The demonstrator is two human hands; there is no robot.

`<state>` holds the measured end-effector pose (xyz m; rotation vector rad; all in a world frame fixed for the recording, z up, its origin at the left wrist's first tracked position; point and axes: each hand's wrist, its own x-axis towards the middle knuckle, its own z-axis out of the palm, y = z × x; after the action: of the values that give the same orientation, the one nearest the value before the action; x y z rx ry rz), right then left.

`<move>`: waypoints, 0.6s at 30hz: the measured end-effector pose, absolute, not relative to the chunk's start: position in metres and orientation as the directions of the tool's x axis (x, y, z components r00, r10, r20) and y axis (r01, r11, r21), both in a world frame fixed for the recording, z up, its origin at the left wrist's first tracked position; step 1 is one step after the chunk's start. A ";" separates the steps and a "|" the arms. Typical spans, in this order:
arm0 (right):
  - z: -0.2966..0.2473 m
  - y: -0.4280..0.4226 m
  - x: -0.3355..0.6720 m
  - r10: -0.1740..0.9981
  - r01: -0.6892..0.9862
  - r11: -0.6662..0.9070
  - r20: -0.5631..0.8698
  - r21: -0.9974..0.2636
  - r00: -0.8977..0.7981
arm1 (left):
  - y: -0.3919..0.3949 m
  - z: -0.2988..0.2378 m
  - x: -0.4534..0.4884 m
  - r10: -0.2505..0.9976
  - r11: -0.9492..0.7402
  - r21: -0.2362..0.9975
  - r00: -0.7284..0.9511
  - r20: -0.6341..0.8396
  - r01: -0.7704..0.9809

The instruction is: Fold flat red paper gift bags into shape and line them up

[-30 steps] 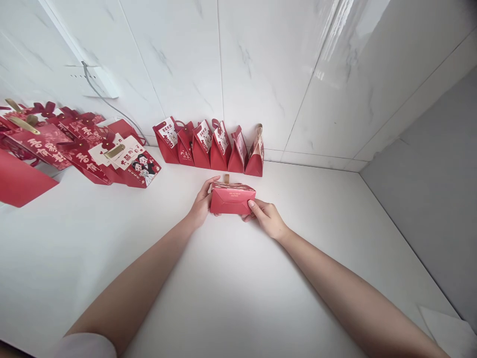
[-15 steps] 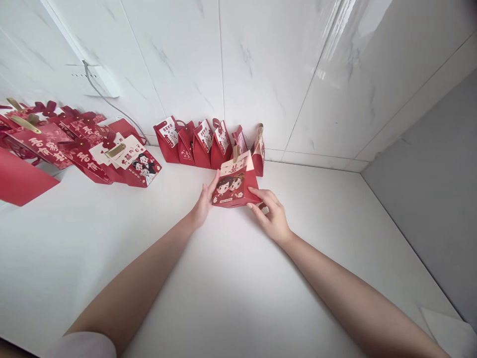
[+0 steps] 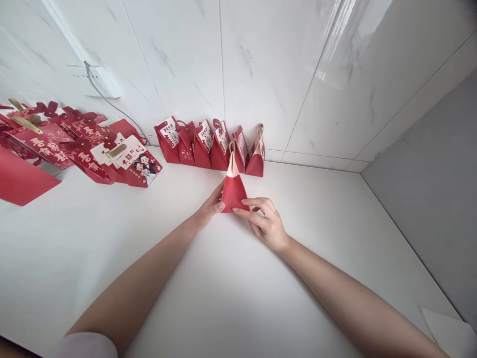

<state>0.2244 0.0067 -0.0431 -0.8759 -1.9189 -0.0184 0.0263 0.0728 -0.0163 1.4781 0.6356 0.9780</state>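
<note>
A red gift box (image 3: 234, 193) with a pale top and a beige loop handle stands upright on the white table, its plain triangular side facing me. My left hand (image 3: 211, 206) grips its lower left edge, thumb on the near side and fingers partly hidden behind. At the lower right, my right hand (image 3: 266, 219) has its thumb and fingers against the box's near face and right edge. Just behind is a row of similar gift boxes, among them one with a beige handle (image 3: 256, 161) at the right end and a red one (image 3: 169, 141) at the left end.
Several more red gift boxes (image 3: 89, 149) with ribbons and handles crowd the left side. A large red piece (image 3: 26, 176) lies at the far left. A grey cable (image 3: 108, 102) runs down the tiled wall from a socket (image 3: 102, 82). The table (image 3: 238, 293) ends at the right.
The gift box has turned between my hands: its printed front with two cartoon figures faced me before, and now its plain red side does. Both hands have shifted their hold slightly.
</note>
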 end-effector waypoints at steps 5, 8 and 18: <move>-0.038 0.009 0.224 0.546 0.545 0.764 0.796 -0.346 -0.260 | 0.080 -0.022 0.021 0.792 -0.148 0.976 0.572 0.214 -0.161; -0.034 0.008 0.223 0.562 0.544 0.757 0.785 -0.362 -0.261 | 0.083 -0.025 0.020 0.767 -0.155 0.973 0.600 0.226 -0.168; -0.039 0.007 0.224 0.788 0.489 0.520 0.615 -0.700 0.042 | 0.074 -0.028 0.019 0.749 -0.600 0.783 0.459 0.478 0.162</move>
<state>0.2237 0.0073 -0.0389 -1.1148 -1.6083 0.3227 0.0191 0.0736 -0.0282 2.0397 0.7567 1.1226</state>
